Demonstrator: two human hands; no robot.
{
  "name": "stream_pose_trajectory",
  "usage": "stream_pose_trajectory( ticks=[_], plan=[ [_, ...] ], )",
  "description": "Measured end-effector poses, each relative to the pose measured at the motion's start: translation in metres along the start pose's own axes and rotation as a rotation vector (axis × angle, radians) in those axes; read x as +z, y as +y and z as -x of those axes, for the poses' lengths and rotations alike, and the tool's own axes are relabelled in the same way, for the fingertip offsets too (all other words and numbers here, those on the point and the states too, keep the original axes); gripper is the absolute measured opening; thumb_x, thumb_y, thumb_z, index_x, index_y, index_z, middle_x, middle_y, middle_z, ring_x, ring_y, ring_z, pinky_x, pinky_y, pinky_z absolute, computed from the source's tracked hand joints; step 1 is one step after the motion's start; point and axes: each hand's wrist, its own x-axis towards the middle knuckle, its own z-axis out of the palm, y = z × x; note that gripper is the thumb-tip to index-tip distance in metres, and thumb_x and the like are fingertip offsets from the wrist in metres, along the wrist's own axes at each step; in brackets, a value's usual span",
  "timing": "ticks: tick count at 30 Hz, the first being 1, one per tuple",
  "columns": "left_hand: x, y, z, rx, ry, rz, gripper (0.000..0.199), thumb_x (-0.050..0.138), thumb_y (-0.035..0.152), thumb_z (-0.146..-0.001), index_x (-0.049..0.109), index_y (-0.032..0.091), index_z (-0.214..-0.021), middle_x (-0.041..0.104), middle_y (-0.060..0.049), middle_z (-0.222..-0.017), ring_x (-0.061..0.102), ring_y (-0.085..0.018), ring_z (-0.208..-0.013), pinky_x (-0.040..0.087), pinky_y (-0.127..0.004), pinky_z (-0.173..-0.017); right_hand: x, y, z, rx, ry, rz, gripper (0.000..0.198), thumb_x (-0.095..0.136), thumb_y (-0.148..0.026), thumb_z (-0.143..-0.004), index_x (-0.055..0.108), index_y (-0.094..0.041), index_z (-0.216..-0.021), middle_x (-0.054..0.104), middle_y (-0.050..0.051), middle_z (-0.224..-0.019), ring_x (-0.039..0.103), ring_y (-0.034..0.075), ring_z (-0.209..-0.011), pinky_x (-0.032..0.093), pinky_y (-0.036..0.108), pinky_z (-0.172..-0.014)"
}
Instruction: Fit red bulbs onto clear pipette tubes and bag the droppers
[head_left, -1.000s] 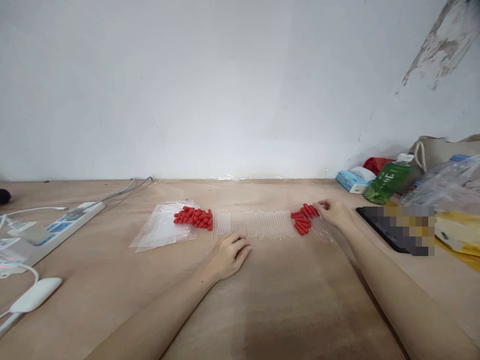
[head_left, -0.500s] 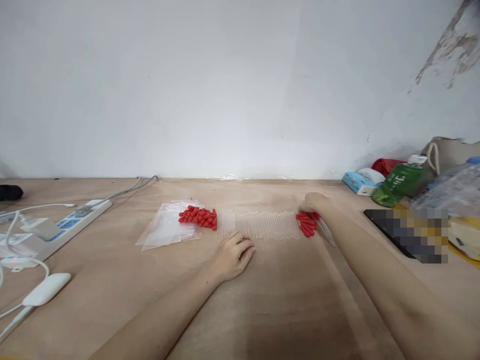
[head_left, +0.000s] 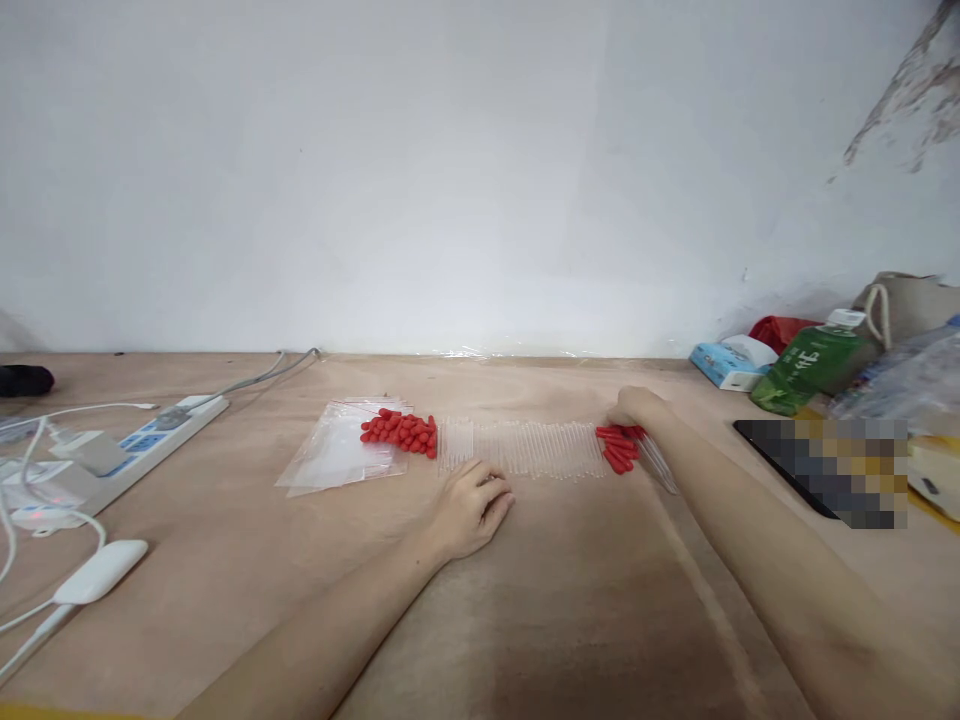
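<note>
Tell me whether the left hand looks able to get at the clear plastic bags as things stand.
Probably yes: the left hand is close by, and no object shows between it and the near edge of the clear plastic bags. The red pieces cover only part of their right side.

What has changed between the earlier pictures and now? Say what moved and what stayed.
The right hand has moved left across the far end of the smaller red pile, now hiding some pieces there; whether its fingers grip anything cannot be told. The camera view has shifted slightly. The left hand stays beside the row of clear sticks; the larger red pile and plastic bags lie as before.
</note>
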Motion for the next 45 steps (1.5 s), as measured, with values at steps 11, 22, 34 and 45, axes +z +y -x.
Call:
stream_pose_trajectory(
  ticks=[11, 22, 34, 45],
  plan=[
    [0.004, 0.000, 0.001, -0.016, 0.080, -0.047, 0.015, 0.046, 0.022, -0.082, 0.059, 0.019, -0.087, 0.059, -0.006, -0.091, 0.051, -0.019, -0.087, 0.040, -0.036, -0.078, -0.015, -0.001, 0.035, -0.055, 0.051, -0.078, 0.018, 0.054, -0.035, -0.070, 0.062, -0.019, -0.077, 0.065, 0.003, -0.081, 0.058, 0.016, -0.078, 0.043, 0.026, -0.070],
    [0.011, -0.011, -0.047, -0.468, 0.168, -0.366, 0.015, 0.057, 0.030, -0.069, 0.058, 0.018, -0.079, 0.051, -0.013, -0.108, 0.040, -0.032, -0.105, 0.027, -0.050, -0.089, 0.020, -0.054, 0.142, -0.756, 0.418, -0.236, 0.009, 0.052, -0.024, -0.077, 0.055, -0.020, -0.070, 0.059, 0.003, -0.072, 0.053, 0.018, -0.073, 0.037, 0.032, -0.070],
    [0.025, -0.005, -0.085, -0.688, -0.050, -0.551, 0.031, 0.053, 0.036, -0.067, 0.066, 0.012, -0.080, 0.053, -0.020, -0.108, 0.037, -0.037, -0.109, 0.028, -0.049, -0.084, 0.027, -0.059, 0.163, -0.887, 0.370, -0.249, 0.005, 0.053, -0.022, -0.077, 0.054, -0.020, -0.072, 0.060, 0.002, -0.073, 0.051, 0.016, -0.072, 0.032, 0.031, -0.068],
    [0.018, 0.000, -0.094, -0.722, -0.146, -0.537, 0.028, 0.051, 0.034, -0.072, 0.065, 0.011, -0.077, 0.058, -0.022, -0.100, 0.041, -0.037, -0.104, 0.025, -0.052, -0.084, 0.019, -0.058, 0.165, -0.821, 0.360, -0.244, 0.010, 0.051, -0.025, -0.079, 0.053, -0.020, -0.071, 0.059, 0.002, -0.064, 0.052, 0.016, -0.066, 0.033, 0.032, -0.065]
  ],
)
